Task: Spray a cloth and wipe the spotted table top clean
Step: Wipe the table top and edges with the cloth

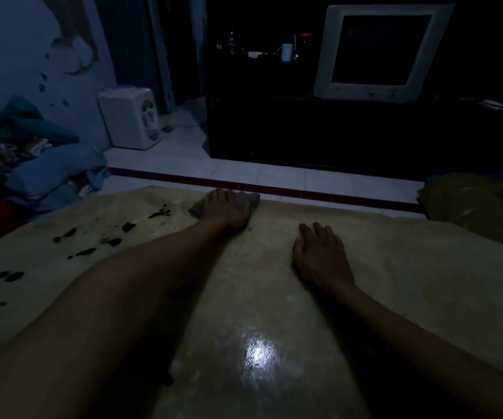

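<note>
Your left hand (226,208) presses the grey cloth (251,200) flat against the table top (395,267) at its far edge, fingers spread over the cloth rather than curled round it. Your right hand (319,252) lies open, palm down on the bare surface near the middle, holding nothing. The right and near parts look wet and free of marks, so that share seems done. The dark spots (114,241) remain along the left side, from the far edge towards the near left corner; that stretch is left. No spray bottle is in view. Your own left forearm (123,297) crosses the table beside those spots.
</note>
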